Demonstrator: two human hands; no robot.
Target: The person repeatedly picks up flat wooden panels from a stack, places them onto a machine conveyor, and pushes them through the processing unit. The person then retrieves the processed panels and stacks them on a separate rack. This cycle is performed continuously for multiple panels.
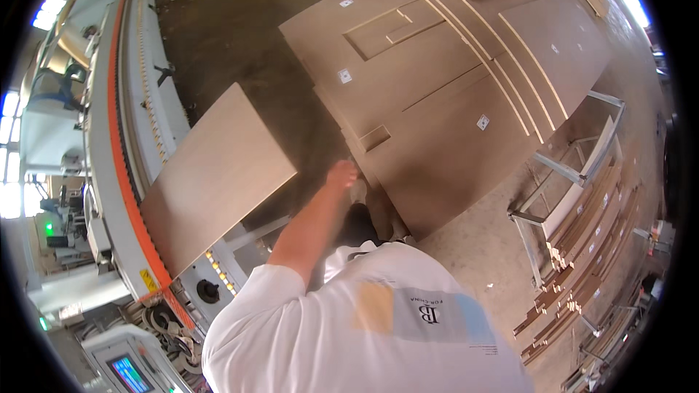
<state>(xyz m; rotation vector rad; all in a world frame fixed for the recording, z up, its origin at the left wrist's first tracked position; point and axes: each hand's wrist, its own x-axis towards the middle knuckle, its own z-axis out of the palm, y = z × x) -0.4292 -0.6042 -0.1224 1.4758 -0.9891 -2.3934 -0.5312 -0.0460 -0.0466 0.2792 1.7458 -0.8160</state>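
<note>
My left hand (342, 173) hangs in front of my body with its fingers curled in; nothing shows in it. It is nearest to the close left edge of a wide stack of brown boards (444, 167), and I cannot tell whether it touches that edge. To the left, a large rectangular brown panel (218, 171) lies on the side of a long machine (124, 196) with an orange strip. The hand is apart from this panel. My right hand is out of view; my white shirt fills the lower middle.
Thin strips and smaller panels (539, 51) lie on the stack, several with white labels. At the right stands a metal rack (528, 247) beside piled narrow board strips (582, 255). A control screen (129, 374) sits at the lower left. Concrete floor (480, 255) shows between stack and rack.
</note>
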